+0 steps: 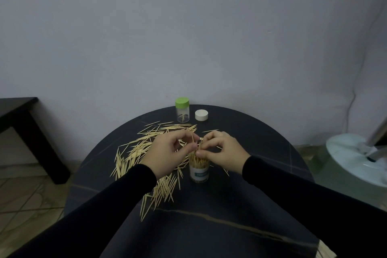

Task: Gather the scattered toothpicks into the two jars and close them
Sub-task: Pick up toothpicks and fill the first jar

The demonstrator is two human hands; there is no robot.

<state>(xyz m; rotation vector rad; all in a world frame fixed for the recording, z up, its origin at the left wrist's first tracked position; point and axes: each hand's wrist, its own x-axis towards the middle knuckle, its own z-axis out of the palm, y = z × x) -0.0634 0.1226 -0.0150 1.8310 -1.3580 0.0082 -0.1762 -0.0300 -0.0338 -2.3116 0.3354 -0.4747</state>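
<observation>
Right now both hands meet over the open jar (199, 170), which stands near the middle of the round table (261, 144). The left hand (170, 151) pinches one toothpick (192, 140) between thumb and fingertip, with the stick pointing up. The right hand (222, 151) has its fingers curled together at the top of the jar and seems to pinch the sticks there, but what it holds is hard to see. The jar looks quite full of upright sticks.

Many loose toothpicks (144, 153) lie in a big heap on the left half of the table, from the middle down toward the near edge. At the far edge stands a second jar (182, 112) with its green lid on and only a few sticks inside. A white lid (201, 115) lies just beside it.

Toothpicks are very light, thin and stiff, and they have sharp tips. They can snap if squeezed hard, and they roll and slip away. It is best to pinch them in the middle, a small bunch at a time. The jar is light too, so it could tip over when bumped.
</observation>
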